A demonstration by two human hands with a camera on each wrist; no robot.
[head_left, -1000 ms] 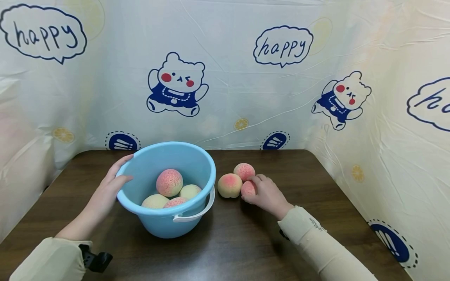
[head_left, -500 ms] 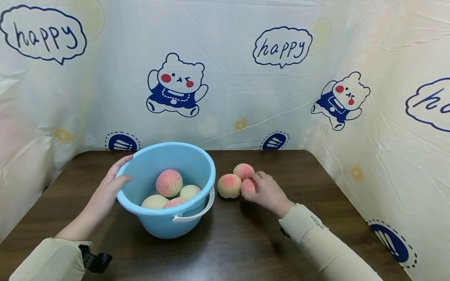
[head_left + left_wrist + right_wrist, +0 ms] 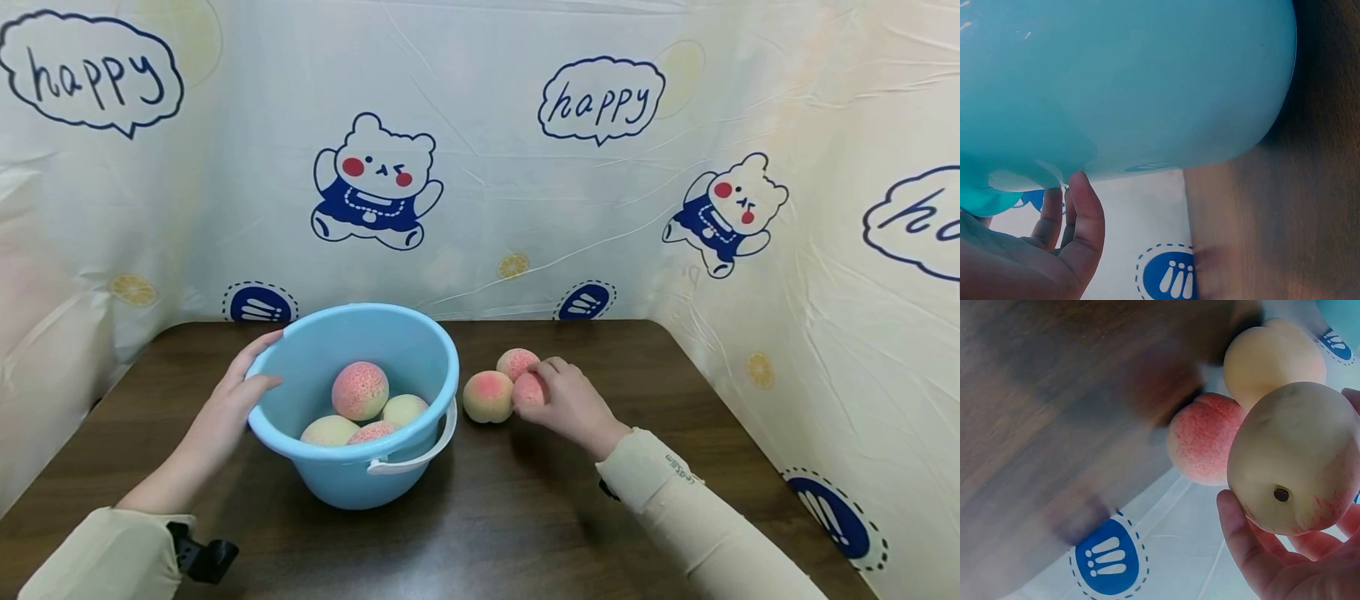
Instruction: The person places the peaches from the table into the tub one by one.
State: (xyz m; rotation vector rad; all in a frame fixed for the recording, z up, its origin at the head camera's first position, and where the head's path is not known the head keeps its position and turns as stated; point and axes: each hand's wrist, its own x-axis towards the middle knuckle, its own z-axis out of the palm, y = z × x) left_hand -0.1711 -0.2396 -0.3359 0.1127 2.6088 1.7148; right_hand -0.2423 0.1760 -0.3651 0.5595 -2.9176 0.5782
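Note:
My left hand (image 3: 225, 400) grips the left rim of a light blue bucket (image 3: 360, 483), thumb over the edge. In the left wrist view, its fingers (image 3: 1087, 215) lie against the bucket's outer wall. Several peaches sit inside, one pink-speckled peach (image 3: 361, 390) on top. To the bucket's right, my right hand (image 3: 573, 406) holds a pink and cream peach (image 3: 1294, 456), fingers and thumb around its sides, its small dark stem hole facing the right wrist camera. Beside it lie a yellowish peach with a pink top (image 3: 489, 397) and a pink-speckled peach (image 3: 517, 363).
A dark brown wooden table (image 3: 495, 533) bears everything. The bucket's white handle (image 3: 416, 454) hangs down at its front right. Behind and along both sides hangs a pale printed curtain (image 3: 480, 167), meeting the table's back edge.
The peach in my right hand has risen slightly, and the right forearm has shifted a little upward. My left hand and the bucket stay where they were.

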